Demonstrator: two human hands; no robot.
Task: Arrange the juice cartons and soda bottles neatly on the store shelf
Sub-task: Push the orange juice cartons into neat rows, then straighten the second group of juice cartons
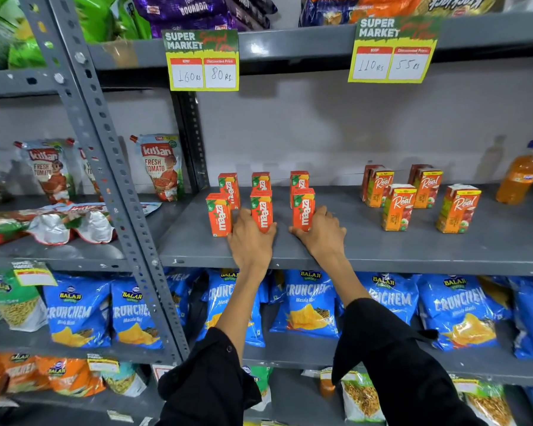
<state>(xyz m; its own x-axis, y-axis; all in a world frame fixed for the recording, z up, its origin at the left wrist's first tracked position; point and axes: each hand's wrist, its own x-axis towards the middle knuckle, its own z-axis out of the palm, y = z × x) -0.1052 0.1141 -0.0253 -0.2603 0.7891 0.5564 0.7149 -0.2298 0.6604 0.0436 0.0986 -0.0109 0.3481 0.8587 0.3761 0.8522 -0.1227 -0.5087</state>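
Note:
Several small orange Maaza cartons stand in two rows on the grey shelf [366,244]. My left hand [250,238] grips the front middle Maaza carton [261,207]. My right hand [320,232] holds the front right Maaza carton [303,207] at its base. The front left Maaza carton [218,214] stands free beside my left hand. To the right, several Real juice cartons [399,207] stand in a loose group. An orange soda bottle [522,173] stands at the far right of the shelf.
Kissan tomato pouches [162,166] stand and lie on the neighbouring shelf to the left, past a grey slotted upright [105,155]. Price tags [202,59] hang from the shelf above. Blue Crunchem chip bags [308,302] fill the shelf below.

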